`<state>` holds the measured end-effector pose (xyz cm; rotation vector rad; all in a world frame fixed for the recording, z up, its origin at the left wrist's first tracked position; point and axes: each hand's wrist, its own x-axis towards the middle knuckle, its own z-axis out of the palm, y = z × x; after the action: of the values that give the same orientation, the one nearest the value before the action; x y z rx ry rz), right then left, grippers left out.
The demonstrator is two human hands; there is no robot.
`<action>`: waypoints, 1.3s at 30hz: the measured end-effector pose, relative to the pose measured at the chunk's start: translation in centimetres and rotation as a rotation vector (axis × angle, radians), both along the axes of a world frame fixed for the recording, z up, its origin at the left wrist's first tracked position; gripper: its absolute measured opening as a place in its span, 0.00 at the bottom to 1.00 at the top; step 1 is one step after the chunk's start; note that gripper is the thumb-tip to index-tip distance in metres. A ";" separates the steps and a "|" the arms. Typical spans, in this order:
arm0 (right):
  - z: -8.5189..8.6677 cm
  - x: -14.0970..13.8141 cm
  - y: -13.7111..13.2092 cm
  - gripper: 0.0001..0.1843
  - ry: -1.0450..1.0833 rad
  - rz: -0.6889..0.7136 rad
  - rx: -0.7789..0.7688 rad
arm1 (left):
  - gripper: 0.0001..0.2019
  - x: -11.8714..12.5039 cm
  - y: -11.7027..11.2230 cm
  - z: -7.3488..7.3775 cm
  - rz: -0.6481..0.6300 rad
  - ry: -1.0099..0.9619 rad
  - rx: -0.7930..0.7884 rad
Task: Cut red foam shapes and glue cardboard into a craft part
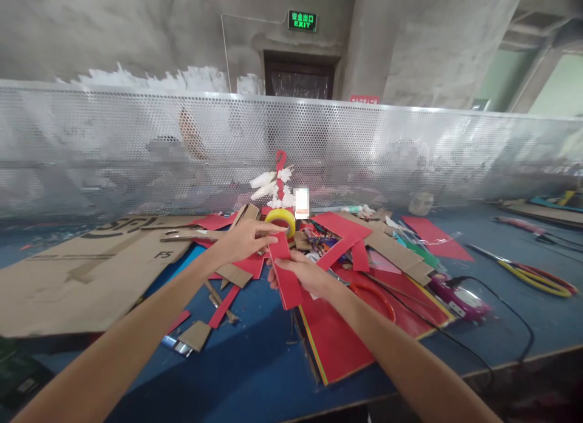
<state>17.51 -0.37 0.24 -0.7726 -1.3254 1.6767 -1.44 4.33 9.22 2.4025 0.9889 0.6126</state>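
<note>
A folded strip of red card (286,283) is held upright and slightly tilted in front of me, above the blue table. My right hand (304,275) wraps round its lower part, thumb on the near face and fingers behind. At the strip's top end, my left hand (243,237) pinches the edge with its fingertips. Just behind the left fingers stands a roll of yellow tape (280,216). Below my right forearm lie large red sheets (339,344) and red-handled scissors (380,298), partly covered by the arm.
Flattened cardboard (100,277) covers the left of the table. Card scraps are heaped in the middle. To the right are a purple device (460,298) with a black cable and yellow-and-red-handled scissors (537,274). A perforated metal screen (218,149) runs along the back.
</note>
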 end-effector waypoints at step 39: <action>4.7 20.1 4.4 0.08 0.452 -0.617 0.099 | 0.12 21.8 -0.1 -6.0 -0.269 0.364 0.554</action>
<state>37.56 4.03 4.89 -0.6121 -0.7439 1.1828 20.37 4.22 3.26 3.1556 0.6616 0.3905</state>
